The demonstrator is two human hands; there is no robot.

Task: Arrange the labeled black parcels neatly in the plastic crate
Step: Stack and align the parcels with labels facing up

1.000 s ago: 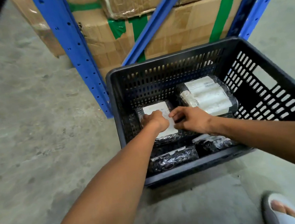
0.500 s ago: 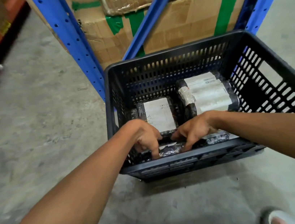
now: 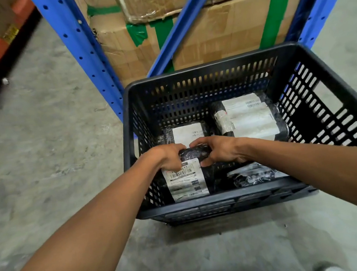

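Held item: black plastic-wrapped parcel with a white barcode label (image 3: 187, 179), standing tilted against the near-left wall of the black slotted plastic crate (image 3: 223, 201), label facing the camera. Left hand (image 3: 168, 157) is curled over its top left edge, fingers closed on the wrap; right hand (image 3: 217, 149) clasps the top right edge likewise.

Near right, on the crate floor: small crumpled black parcel with white paper (image 3: 253, 174), lying flat.

Far left: black parcel with a white label (image 3: 187, 133), flat, just beyond the hands.

Far right: larger black parcel with several white labels (image 3: 250, 118), close to the right wall.

Surroundings: grey concrete floor (image 3: 45, 158); blue steel rack uprights (image 3: 79, 48); brown cardboard boxes with green tape (image 3: 215, 29) behind the crate.
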